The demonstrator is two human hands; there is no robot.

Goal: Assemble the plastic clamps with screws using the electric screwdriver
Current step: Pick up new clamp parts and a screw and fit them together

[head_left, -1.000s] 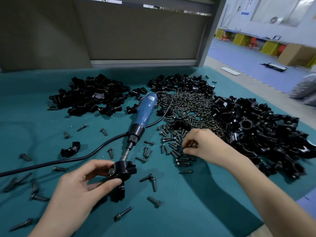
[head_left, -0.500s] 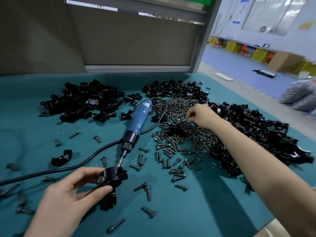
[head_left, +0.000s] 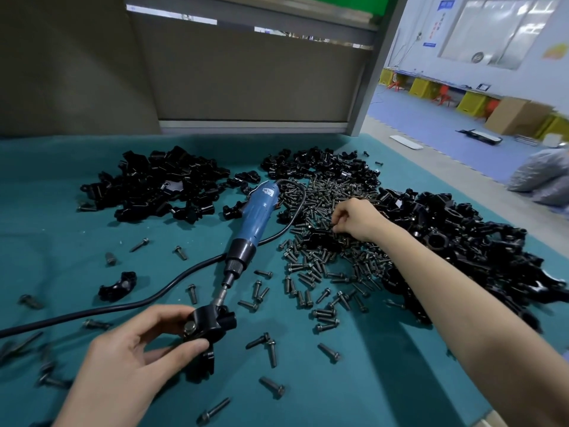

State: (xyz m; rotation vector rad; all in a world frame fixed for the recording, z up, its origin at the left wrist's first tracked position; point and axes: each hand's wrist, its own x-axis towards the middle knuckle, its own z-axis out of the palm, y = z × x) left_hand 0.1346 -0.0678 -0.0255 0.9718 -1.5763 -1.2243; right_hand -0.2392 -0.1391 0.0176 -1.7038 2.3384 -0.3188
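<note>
In the head view, the left hand (head_left: 123, 362) grips a black clamp (head_left: 209, 325) at the tip of the idle electric screwdriver (head_left: 255, 217). The right hand (head_left: 357, 218) has moved deeper into the screw pile (head_left: 323, 260), fingers curled. I cannot tell whether it pinches a screw, so fetching probably continues.

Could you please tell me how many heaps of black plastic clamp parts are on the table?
3: the left heap at the back, the centre heap behind the screws, the right heap to their right. Some parts may be hidden underneath.
</note>
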